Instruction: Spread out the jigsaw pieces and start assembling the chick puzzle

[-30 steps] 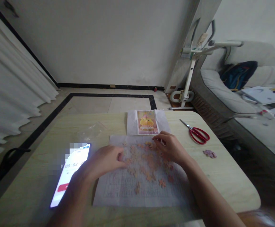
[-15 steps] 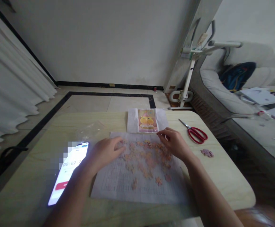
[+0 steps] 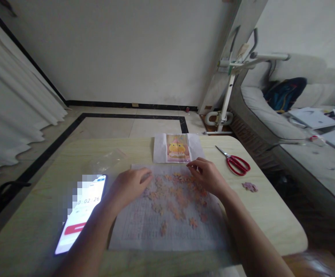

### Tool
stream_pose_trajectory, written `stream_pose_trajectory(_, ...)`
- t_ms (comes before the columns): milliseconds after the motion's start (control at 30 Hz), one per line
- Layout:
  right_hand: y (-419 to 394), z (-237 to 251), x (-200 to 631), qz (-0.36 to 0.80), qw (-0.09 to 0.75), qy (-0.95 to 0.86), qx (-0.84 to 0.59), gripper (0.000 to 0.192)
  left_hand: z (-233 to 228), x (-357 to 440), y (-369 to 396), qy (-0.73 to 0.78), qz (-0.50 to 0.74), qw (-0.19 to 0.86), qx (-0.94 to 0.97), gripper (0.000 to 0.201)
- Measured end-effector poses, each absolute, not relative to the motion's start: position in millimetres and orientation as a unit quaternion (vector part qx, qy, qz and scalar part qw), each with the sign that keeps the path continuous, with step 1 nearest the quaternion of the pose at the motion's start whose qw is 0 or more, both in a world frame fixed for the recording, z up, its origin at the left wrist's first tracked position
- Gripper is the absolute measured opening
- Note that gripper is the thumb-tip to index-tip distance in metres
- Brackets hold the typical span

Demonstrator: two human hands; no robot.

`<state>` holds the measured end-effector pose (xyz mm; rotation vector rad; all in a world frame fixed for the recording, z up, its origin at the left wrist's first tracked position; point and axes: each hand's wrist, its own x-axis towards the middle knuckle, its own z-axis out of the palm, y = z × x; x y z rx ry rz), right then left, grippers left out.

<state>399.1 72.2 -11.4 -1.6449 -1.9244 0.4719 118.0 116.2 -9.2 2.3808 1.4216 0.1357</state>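
Many loose jigsaw puzzle pieces [image 3: 180, 200], mostly orange and pink, lie spread over a printed white paper sheet [image 3: 135, 231]. At the sheet's upper left is my left hand [image 3: 134, 184], thumb and index finger brought together beside the outermost pieces; whatever is between them is hidden. My right hand [image 3: 206, 175] hovers over the upper right pieces, fingers bent into a pinch near the bottom edge of the picture. I cannot make out what its fingertips hold. Beyond the sheet lies a reference picture [image 3: 177, 148] of yellow cartoon figures on white paper.
On the wooden table [image 3: 271, 223], a lit phone [image 3: 81, 211] with a running timer lies under my left forearm. Behind it is a clear plastic bag [image 3: 106, 159]. To the right are red-handled scissors [image 3: 236, 163] and a small pile of purplish pieces [image 3: 250, 187].
The view has shifted slightly. My left thumb and index finger have drawn closer together. My right hand has moved a little left along the top of the pieces.
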Motion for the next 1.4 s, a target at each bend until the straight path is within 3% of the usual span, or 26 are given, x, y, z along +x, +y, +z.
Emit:
stream_pose_trajectory(400, 77, -25, 403, 0.128, 0.339, -0.704, -0.612, 0.018, -3, 126, 112, 0.488, 0.086, 0.178, 0.85, 0.031)
stream_pose_trajectory(600, 82, -32, 411, 0.055, 0.347, -0.701, -0.62, 0.019, -5, 124, 112, 0.486, 0.117, 0.21, 0.84, 0.039)
stream_pose_trajectory(867, 86, -39, 416, 0.047, 0.333, -0.705, -0.625, 0.022, -1, 118, 110, 0.458, 0.188, 0.259, 0.83, 0.05)
stream_pose_trajectory(1067, 84, -35, 416, 0.049, 0.363, -0.683, -0.632, 0.022, 0, 118, 108, 0.449, 0.218, 0.241, 0.833, 0.042)
stream_pose_trajectory(1233, 83, -31, 413, 0.058, 0.398, -0.664, -0.63, 0.021, -6, 122, 112, 0.451, 0.313, 0.159, 0.82, 0.032)
stream_pose_trajectory(1400, 83, -27, 412, 0.052, 0.426, -0.664, -0.612, 0.019, -6, 122, 113, 0.414, 0.369, 0.155, 0.817, 0.045)
